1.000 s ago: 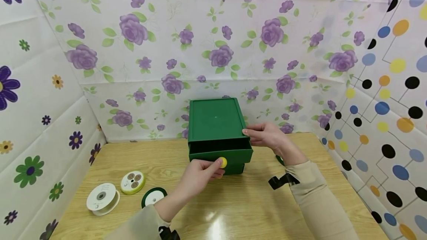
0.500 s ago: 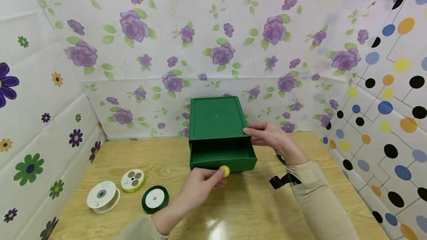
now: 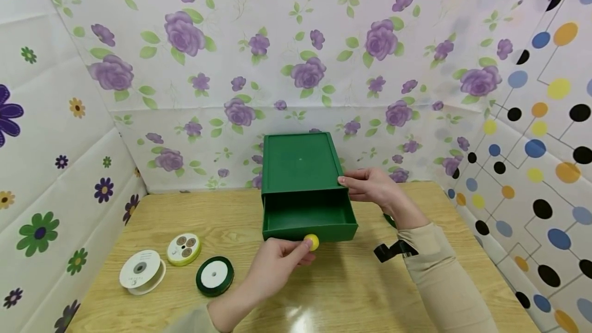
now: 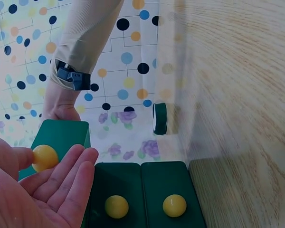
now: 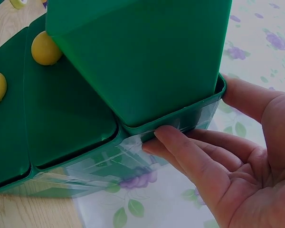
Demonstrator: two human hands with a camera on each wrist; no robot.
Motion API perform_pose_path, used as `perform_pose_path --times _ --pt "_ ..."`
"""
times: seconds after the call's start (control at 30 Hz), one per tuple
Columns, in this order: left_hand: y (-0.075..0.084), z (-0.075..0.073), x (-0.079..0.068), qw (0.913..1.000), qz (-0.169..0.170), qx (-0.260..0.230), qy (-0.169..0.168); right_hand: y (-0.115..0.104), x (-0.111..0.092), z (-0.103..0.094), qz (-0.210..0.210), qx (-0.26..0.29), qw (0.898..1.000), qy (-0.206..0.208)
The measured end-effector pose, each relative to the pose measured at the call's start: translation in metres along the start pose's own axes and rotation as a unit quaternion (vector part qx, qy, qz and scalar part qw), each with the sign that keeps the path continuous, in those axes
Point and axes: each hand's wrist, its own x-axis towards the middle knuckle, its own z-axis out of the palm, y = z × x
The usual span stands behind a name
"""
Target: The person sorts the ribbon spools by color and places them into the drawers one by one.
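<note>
A green drawer cabinet [image 3: 300, 161] stands at the back of the table with its top drawer [image 3: 333, 233] pulled well out; no contents show in the visible part. My left hand [image 3: 275, 266] pinches that drawer's round yellow knob [image 3: 313, 242] between thumb and fingers. In the left wrist view, the two lower drawers [image 4: 118, 183] are closed, each with its own yellow knob [image 4: 174, 206]. My right hand [image 3: 374, 189] rests on the cabinet's right side near the front, thumb at the top edge and fingers [image 5: 194, 156] extended along the side wall.
On the left of the table lie a white spool [image 3: 140, 269], a yellow-edged ribbon spool [image 3: 183, 249] and a dark green ribbon spool [image 3: 215, 276]. Another dark green spool [image 4: 160, 118] stands beyond my right hand. Patterned cloth walls [image 3: 208, 86] enclose the table.
The top drawer has come forward from slightly to widely open, my left hand moving toward me with its knob. My right hand stays on the cabinet's side.
</note>
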Motion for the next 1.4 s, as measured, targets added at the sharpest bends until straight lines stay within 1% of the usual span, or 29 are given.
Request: perform_pose_path --times 0.3,0.63,0.83,1.07,1.13,1.23,1.3,1.4 --pt "0.0 0.004 -0.006 1.0 -0.004 -0.005 0.0 0.0 -0.001 -0.001 0.001 -0.002 1.0 0.001" --pt "-0.001 0.003 -0.008 1.0 -0.004 -0.006 -0.004 0.0 -0.002 -0.001 0.002 -0.002 1.0 0.003" --pt "-0.002 0.003 -0.009 0.9999 -0.006 0.008 -0.005 0.0 -0.003 -0.002 -0.001 0.001 1.0 0.003" --pt "-0.002 0.002 -0.01 0.9999 -0.009 -0.003 -0.009 0.0 -0.003 -0.001 0.0 0.006 1.0 0.005" --pt "-0.002 0.0 -0.012 0.9998 -0.01 -0.004 -0.015 0.0 -0.002 0.0 0.0 0.005 1.0 0.005" --pt "-0.003 -0.006 -0.017 0.9993 -0.008 0.017 -0.032 0.001 -0.001 0.0 0.0 0.004 1.0 0.006" --pt "-0.006 -0.014 -0.021 0.9979 -0.001 0.036 -0.053 0.002 -0.001 0.001 -0.001 0.007 1.0 0.005" --pt "-0.011 -0.028 -0.027 0.9941 0.013 0.051 -0.095 0.003 -0.001 0.001 -0.001 0.009 1.0 0.004"
